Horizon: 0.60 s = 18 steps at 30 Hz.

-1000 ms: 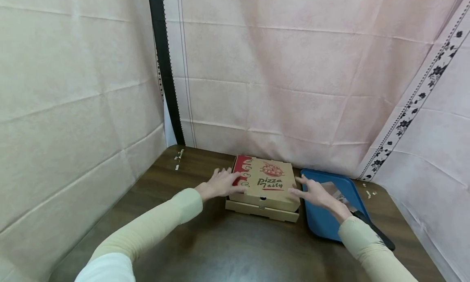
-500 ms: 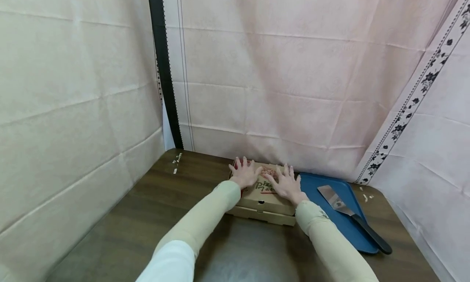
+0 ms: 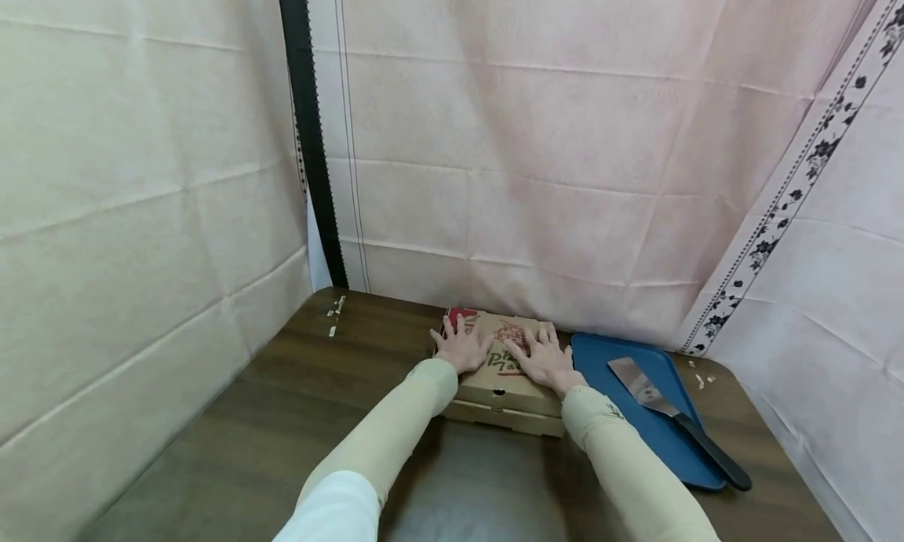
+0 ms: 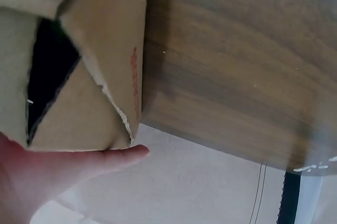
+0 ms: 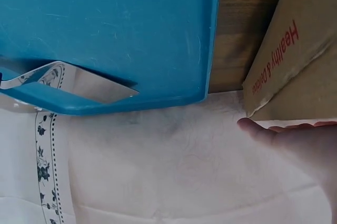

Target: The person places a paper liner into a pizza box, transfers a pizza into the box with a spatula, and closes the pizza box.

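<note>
Both of my hands lie palm down with fingers spread on the lid of a cardboard pizza box (image 3: 497,381) in the head view. My left hand (image 3: 462,347) covers part of the lid's red strip. Over the printed lettering rests my right hand (image 3: 547,360). The lid sits above the box's lower part, and a dark gap shows at the box corner (image 4: 79,87) in the left wrist view. From the right wrist, the box side (image 5: 284,50) bears red lettering, and my fingers lie along its top edge. The contents are hidden.
Right of the box lies a blue tray (image 3: 596,361). A metal spatula (image 3: 653,399) with a black handle rests on it, the handle reaching past the tray's rim. Pale cloth (image 3: 508,173) hangs behind the brown wooden table (image 3: 297,401) and at its sides.
My hands have come in from the box's two sides onto its lid and now lie flat there. Over the last half second they have barely moved. The spatula has come into full view.
</note>
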Each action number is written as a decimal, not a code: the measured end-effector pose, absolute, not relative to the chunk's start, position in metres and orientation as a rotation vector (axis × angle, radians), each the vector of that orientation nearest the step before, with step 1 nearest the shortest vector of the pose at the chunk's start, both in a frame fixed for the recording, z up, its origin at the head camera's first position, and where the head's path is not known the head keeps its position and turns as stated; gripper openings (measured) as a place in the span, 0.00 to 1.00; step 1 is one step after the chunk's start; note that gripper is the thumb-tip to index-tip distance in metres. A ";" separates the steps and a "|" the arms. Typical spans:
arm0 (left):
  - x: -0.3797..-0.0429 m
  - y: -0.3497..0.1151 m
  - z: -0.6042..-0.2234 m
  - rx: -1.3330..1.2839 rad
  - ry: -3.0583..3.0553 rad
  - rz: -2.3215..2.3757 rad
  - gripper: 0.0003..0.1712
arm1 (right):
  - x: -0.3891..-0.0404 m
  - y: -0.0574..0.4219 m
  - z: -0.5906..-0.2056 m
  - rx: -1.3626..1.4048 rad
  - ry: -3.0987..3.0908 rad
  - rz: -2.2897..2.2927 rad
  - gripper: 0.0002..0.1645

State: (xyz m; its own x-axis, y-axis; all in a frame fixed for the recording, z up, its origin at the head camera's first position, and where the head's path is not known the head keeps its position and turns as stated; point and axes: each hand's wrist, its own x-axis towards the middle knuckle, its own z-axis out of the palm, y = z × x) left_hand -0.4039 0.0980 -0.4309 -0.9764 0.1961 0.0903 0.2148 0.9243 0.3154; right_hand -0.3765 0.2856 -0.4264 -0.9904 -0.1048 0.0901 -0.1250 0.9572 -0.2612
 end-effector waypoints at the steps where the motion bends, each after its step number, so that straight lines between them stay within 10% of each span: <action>1: -0.403 0.097 -0.431 -0.323 -3.028 -0.500 0.36 | -0.376 0.286 -0.427 0.181 -3.035 0.406 0.47; 18: -0.404 0.098 -0.439 -0.325 -3.027 -0.432 0.36 | -0.377 0.284 -0.440 0.149 -3.023 0.382 0.48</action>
